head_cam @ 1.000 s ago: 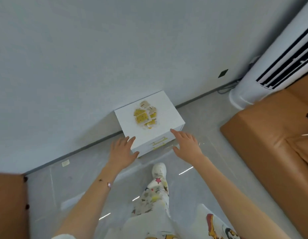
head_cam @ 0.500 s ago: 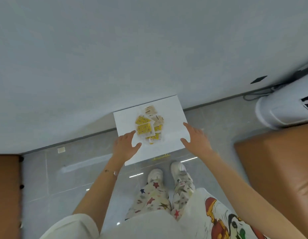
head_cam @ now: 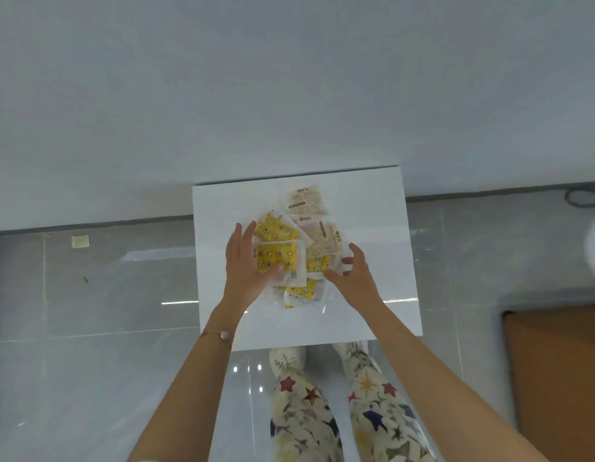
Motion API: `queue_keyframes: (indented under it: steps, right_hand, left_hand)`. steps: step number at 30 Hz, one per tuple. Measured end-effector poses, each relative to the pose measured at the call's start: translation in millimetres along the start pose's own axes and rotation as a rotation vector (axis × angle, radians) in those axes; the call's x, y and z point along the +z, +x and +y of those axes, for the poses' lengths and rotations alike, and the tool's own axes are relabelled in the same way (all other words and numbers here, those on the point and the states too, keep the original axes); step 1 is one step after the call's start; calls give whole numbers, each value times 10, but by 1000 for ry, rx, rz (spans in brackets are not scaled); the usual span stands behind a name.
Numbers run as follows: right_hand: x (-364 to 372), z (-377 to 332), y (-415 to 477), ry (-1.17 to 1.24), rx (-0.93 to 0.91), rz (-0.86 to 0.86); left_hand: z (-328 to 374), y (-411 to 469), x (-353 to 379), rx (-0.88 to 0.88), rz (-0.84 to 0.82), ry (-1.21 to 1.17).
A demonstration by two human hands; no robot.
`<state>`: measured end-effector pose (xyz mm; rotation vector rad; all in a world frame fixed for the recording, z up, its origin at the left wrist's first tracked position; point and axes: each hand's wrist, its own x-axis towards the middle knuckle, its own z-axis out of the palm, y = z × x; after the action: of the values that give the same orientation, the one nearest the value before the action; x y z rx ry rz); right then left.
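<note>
A pile of small snack packets (head_cam: 297,251), several yellow and some beige, lies in the middle of a white cabinet top (head_cam: 372,301). My left hand (head_cam: 244,271) is at the pile's left side with its fingers straight. Its thumb lies across the lower corner of a yellow packet (head_cam: 279,256). My right hand (head_cam: 354,280) is at the pile's right side, fingers loosely curved towards the packets and touching their clear wrapper edges. The two hands flank the pile, and the packets under them are partly hidden.
The cabinet stands against a pale wall (head_cam: 289,95) on a glossy grey tile floor (head_cam: 106,311). My legs in star-print trousers (head_cam: 306,415) stand at its front edge. A brown sofa (head_cam: 556,378) is at the right, with a cable (head_cam: 586,196) near the skirting.
I have stepped up to the cabinet and now look straight down on it. Both hands moved from its front edge inward to either side of the packet pile.
</note>
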<state>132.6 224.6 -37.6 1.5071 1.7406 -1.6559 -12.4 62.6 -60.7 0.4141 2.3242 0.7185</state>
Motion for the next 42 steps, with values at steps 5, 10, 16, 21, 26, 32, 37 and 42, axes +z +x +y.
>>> queue_keyframes:
  steps: [5,10,16,21,26,32,37,42]
  right_hand:
    - [179,-16,160,193,61,143]
    - [265,-121,249,293,114,193]
    - [315,-270,367,328,154,187]
    - [232,-207,357,355,141,132]
    - [123,-123,301,361,122,186]
    - [-72,-22,237,368,121,243]
    - [-247,6,130,408,152,133]
    - [-292,-47,1,284,97,176]
  left_hand:
    - [-10,219,87,-13,79,18]
    - [41,283,129,-84,127,2]
    - [159,351,114,-168,57,-11]
    - [196,317,105,-107,99,-80]
    - [165,212,25,-200,149,-327]
    - [-15,-14,-140,-306,234,-503]
    - [-133,-239,-204,-364,208,-604]
    - [-69,-511,-274,-458,253,-744]
